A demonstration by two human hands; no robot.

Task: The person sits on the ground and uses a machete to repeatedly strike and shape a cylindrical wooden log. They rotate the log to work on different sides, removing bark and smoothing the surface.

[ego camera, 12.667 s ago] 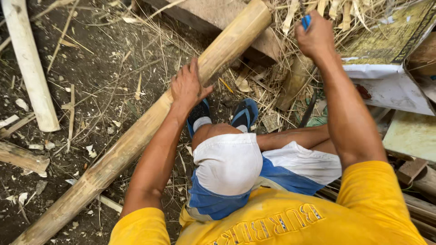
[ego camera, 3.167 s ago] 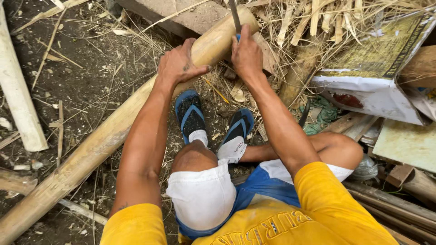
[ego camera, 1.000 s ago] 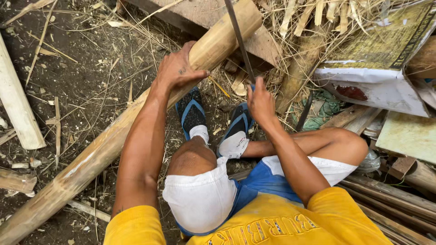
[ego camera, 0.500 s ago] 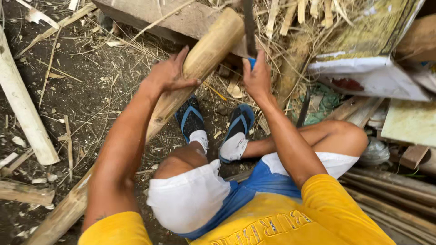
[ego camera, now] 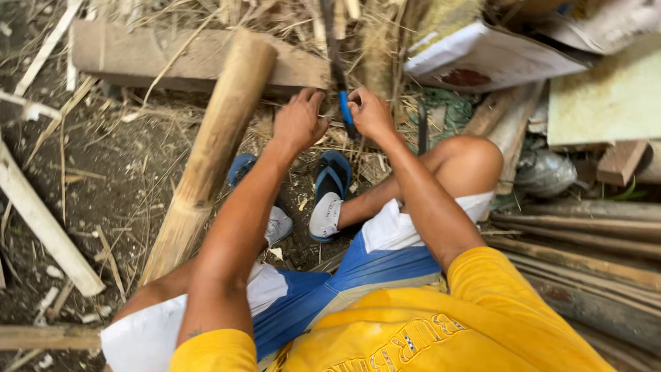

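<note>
- My right hand (ego camera: 369, 111) is curled shut around the blue handle (ego camera: 345, 109) of a long dark blade (ego camera: 333, 41), which rises from my fist toward the dry straw (ego camera: 289, 17) at the top of the view.
- My left hand (ego camera: 299, 122) sits just beside it, fingers loosely spread and bent, holding nothing; I cannot tell whether its fingertips touch the handle.
- The thick bamboo pole (ego camera: 210, 148) lies just left of my left hand, slanting from my left knee up to a flat wooden plank (ego camera: 138, 58), where its cut end rests.
- Below my hands are my feet in blue sandals (ego camera: 330, 180) on dark soil strewn with chips.
- A split pale stick (ego camera: 41, 224) lies well to the left.
- To the right, boards (ego camera: 609, 103) and stacked poles (ego camera: 592, 241) crowd beside my right knee.
</note>
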